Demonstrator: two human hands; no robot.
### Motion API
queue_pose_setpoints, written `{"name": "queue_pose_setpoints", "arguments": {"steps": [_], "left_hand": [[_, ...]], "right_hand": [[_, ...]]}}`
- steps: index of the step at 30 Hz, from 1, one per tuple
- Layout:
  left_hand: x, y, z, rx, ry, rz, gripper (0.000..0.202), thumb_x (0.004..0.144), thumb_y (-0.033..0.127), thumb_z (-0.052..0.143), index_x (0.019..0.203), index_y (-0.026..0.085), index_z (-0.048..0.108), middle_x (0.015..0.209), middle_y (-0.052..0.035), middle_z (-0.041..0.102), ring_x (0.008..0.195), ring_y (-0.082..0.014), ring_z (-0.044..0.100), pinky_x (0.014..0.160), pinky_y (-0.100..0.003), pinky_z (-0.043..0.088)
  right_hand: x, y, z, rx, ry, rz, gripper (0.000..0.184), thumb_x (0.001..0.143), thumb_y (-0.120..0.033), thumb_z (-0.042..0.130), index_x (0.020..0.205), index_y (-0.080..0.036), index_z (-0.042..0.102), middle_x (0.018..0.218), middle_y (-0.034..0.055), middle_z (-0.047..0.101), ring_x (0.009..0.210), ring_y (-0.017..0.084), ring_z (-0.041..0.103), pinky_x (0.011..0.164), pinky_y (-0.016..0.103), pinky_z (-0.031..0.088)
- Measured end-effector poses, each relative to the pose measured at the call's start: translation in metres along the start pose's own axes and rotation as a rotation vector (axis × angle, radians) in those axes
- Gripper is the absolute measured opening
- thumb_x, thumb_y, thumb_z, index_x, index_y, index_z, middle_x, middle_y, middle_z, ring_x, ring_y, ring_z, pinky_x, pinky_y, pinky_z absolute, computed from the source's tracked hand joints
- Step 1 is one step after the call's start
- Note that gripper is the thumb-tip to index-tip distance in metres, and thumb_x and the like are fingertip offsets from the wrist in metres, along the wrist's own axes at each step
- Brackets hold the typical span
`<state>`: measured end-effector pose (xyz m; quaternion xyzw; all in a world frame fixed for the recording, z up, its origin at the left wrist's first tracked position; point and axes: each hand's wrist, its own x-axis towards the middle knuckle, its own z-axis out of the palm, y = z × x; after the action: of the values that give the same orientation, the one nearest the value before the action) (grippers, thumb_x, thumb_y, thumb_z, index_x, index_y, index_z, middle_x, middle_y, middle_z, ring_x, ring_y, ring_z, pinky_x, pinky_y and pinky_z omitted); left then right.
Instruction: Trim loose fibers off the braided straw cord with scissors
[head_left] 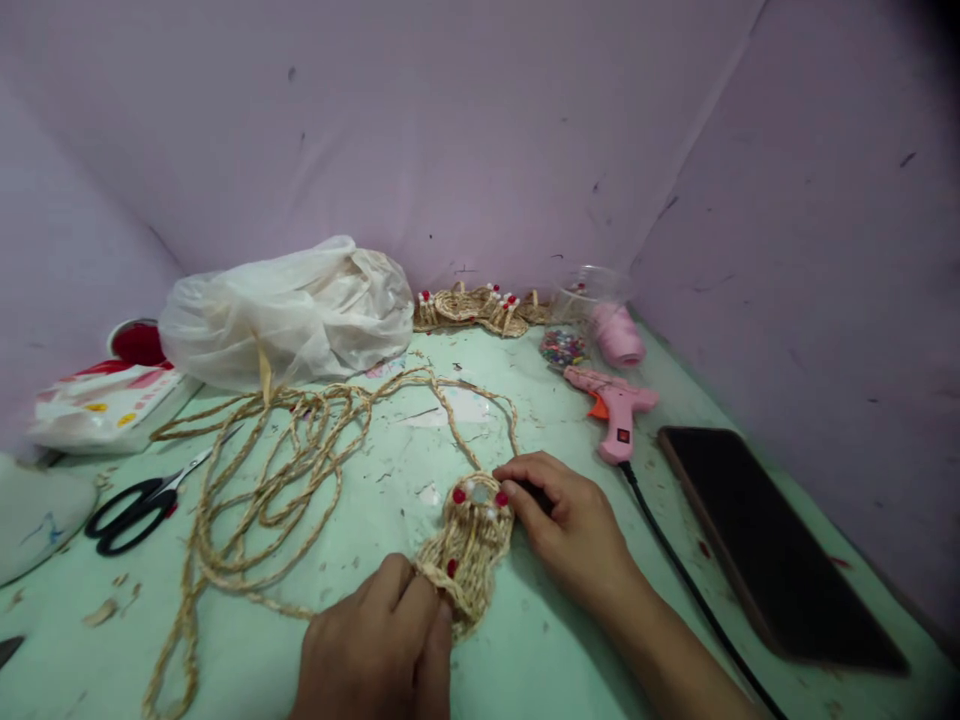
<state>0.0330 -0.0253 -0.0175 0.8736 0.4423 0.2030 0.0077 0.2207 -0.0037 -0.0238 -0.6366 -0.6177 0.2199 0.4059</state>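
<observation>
A small woven jute piece (469, 550) with red and white beads lies on the green table (525, 650) in front of me. My left hand (382, 645) pinches its lower edge with closed fingers. My right hand (574, 525) rests at its upper right edge, fingertips pressed against the beaded top, fingers curled over something dark that I cannot make out. A long loose jute rope (277, 470) runs from the piece in coils across the table to the left.
Black scissors (139, 500) lie at left. A crumpled plastic bag (289, 310) sits behind the rope. Finished woven pieces (480, 308), a bead container (564, 345), pink thread spool (619, 335), pink glue gun (616, 408) with black cord, and a dark phone (765, 540) stand at right.
</observation>
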Motion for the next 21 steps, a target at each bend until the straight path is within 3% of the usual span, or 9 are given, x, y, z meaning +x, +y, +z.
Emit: {"name": "queue_pose_setpoints", "arguments": {"steps": [6, 12, 21], "left_hand": [[0.0029, -0.0036, -0.0016, -0.029, -0.043, 0.076, 0.015, 0.078, 0.018, 0.041, 0.064, 0.022, 0.046, 0.059, 0.0013, 0.048, 0.046, -0.0128, 0.048, 0.042, -0.026, 0.03], [-0.0011, 0.0019, -0.0057, 0.003, -0.075, -0.016, 0.014, 0.076, 0.018, 0.044, 0.063, 0.023, 0.044, 0.06, 0.0014, 0.049, 0.047, -0.0153, 0.048, 0.043, -0.028, 0.029], [0.0007, 0.0024, -0.0038, 0.028, 0.013, -0.003, 0.015, 0.071, 0.014, 0.048, 0.059, 0.022, 0.044, 0.057, 0.0012, 0.048, 0.045, -0.0151, 0.045, 0.042, -0.029, 0.028]], "right_hand": [[-0.0006, 0.0028, 0.0011, 0.008, 0.001, -0.006, 0.017, 0.076, -0.016, 0.048, 0.082, -0.021, 0.064, 0.083, 0.0025, 0.064, 0.078, 0.017, 0.058, 0.069, 0.029, 0.044], [-0.001, 0.0066, 0.0027, 0.014, 0.015, -0.003, 0.015, 0.076, -0.02, 0.051, 0.083, -0.021, 0.064, 0.085, 0.003, 0.064, 0.08, 0.017, 0.058, 0.072, 0.031, 0.044], [-0.0013, 0.0078, 0.0043, 0.003, 0.02, 0.0, 0.013, 0.075, -0.022, 0.052, 0.081, -0.02, 0.064, 0.084, 0.0035, 0.065, 0.079, 0.018, 0.059, 0.073, 0.031, 0.044]]}}
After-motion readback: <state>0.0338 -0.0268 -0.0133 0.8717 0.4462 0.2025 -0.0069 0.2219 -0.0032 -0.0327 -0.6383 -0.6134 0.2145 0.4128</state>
